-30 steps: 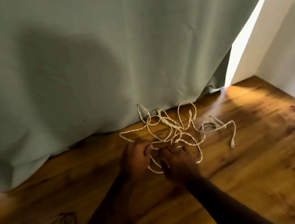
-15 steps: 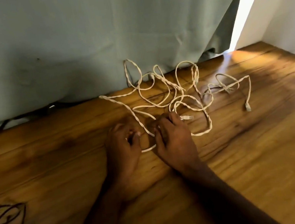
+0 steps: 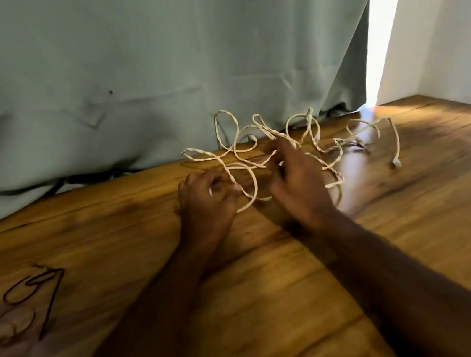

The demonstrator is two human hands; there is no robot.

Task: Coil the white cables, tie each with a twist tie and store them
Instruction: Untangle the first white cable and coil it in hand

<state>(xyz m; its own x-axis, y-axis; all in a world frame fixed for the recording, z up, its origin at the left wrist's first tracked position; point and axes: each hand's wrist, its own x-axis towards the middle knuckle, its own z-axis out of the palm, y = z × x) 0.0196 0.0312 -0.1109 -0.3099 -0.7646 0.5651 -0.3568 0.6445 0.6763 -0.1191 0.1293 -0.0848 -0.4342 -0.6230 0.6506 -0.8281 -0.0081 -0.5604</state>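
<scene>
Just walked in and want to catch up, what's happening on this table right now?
A person is sorting a tangle of white cables on a wooden table. The left hand pinches a loop and the right hand grips strands. Nothing is coiled yet. Dark twist ties lie untouched at the left.

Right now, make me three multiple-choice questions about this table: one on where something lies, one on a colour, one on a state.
1. Where do the dark twist ties lie on the table?
A near left
B far right
C under the cables

2. What colour is the curtain?
A red
B pale green
C black

3. How are the white cables?
A neatly coiled
B tied
C loose and tangled

Answers: 1 A, they sit left of the left hand. 2 B, pale green cloth hangs behind. 3 C, loops sprawl around the right hand.
</scene>
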